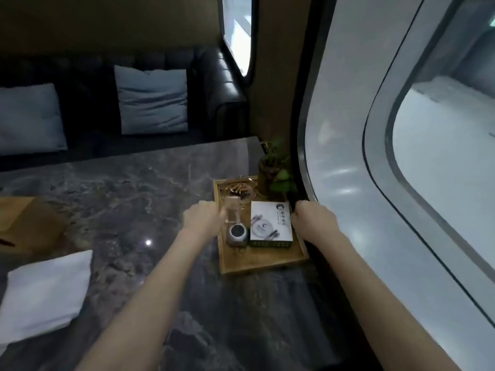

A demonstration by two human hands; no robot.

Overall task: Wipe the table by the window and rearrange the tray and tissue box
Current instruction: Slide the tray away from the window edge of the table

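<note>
— Where's the wooden tray (263, 259) right now?

— On the dark marble desk (128, 188), at about one o'clock from me, hard up against the window (442, 156) wall. My left hand (202, 216) is closed over its left rim and my right hand (312, 219) over its right rim; the fingers curl out of sight, so I can't tell how tight either grip is.

— What's riding on it?

— A white printed box (271, 223), a small round grey jar (237, 234), a clear glass piece (233, 210) and something orange at twelve o'clock. A potted plant (277, 170) stands just beyond the far corner.

— So how do you shift it cleanly?

— Lift both sides together and keep it level, I'd say; the glass looks likeliest to tip. Draw it toward seven o'clock, clear of the plant leaves. The white cloth (45, 293) waits at nine o'clock for wiping the freed patch.
</note>
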